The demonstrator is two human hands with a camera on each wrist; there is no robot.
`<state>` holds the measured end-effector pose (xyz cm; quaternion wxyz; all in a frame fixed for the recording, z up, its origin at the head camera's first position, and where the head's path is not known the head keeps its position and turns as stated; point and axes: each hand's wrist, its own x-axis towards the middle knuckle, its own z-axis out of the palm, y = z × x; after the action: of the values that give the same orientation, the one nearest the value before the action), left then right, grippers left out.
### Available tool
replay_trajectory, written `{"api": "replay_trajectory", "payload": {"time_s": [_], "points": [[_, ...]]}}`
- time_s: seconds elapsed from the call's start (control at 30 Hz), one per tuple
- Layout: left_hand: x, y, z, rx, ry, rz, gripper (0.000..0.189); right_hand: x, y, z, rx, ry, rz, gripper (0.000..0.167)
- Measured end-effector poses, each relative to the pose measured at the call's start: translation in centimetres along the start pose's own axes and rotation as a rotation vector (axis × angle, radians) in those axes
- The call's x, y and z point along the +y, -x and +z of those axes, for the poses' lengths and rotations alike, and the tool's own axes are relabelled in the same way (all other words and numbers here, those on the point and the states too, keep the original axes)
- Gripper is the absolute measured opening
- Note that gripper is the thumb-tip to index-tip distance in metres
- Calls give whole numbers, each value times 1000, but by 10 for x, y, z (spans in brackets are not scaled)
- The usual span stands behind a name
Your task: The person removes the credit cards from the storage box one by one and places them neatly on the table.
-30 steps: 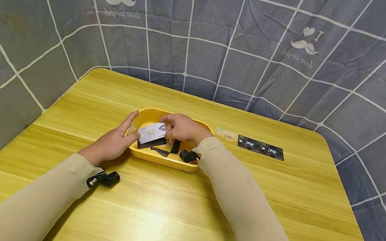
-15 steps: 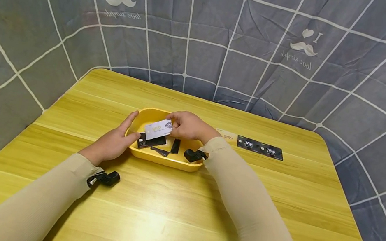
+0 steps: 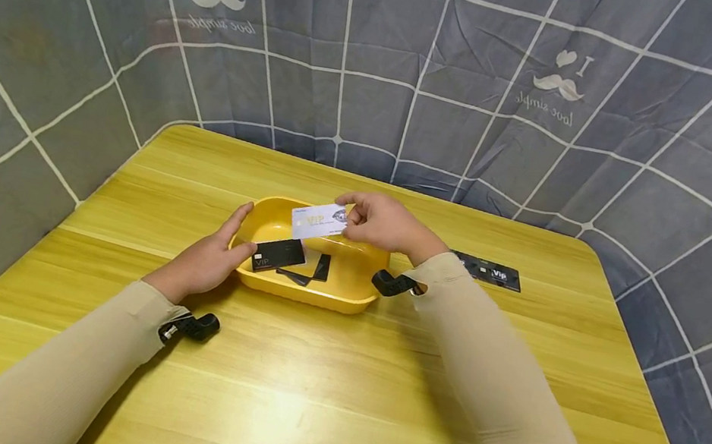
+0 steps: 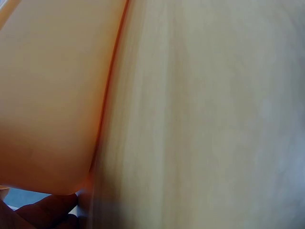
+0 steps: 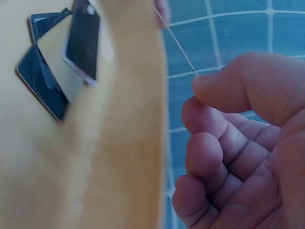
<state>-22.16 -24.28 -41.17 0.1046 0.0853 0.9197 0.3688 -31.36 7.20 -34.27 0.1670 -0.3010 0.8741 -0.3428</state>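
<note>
My right hand (image 3: 383, 224) pinches a white VIP card (image 3: 317, 222) by its right end, above the far rim of a yellow plastic basin (image 3: 344, 303). In the right wrist view the card shows edge-on, as a thin line from the thumb tip. My left hand (image 3: 203, 261) holds the basin's left end, thumb over the rim and index finger along the side. Beside that thumb, inside the basin, lies a black VIP card (image 3: 279, 255). More dark cards (image 3: 320, 267) and a pale one overlap on the basin floor, also seen in the right wrist view.
Two black VIP cards (image 3: 496, 274) lie in a row on the wooden table (image 3: 278, 371), right of the basin, partly behind my right wrist. A grey checked cloth (image 3: 382, 49) hangs around the table's far side. A small black camera (image 3: 200, 327) sits at my left wrist.
My right hand has lifted the white card up and to the right, off the black VIP card. It now hides the gold card on the table. The left hand has stayed put.
</note>
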Motion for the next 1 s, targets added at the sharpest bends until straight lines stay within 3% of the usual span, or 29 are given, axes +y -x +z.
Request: {"api": "replay_trajectory", "payload": {"time_s": [0.2,0.4,0.67,1.0], "points": [[1,-1,0,-15,-4,0,77,18,41,-34,134,-54,0,58],[2,-1,0,-16,-12,-5,78,51,83,-56,258,-17,104,56],[1,0,1,-5,-19,-9,78,100,117,-57,221,15,188,55],[4,-1,0,-15,-22,-4,80,132,125,-35,127,43,224,58]]}}
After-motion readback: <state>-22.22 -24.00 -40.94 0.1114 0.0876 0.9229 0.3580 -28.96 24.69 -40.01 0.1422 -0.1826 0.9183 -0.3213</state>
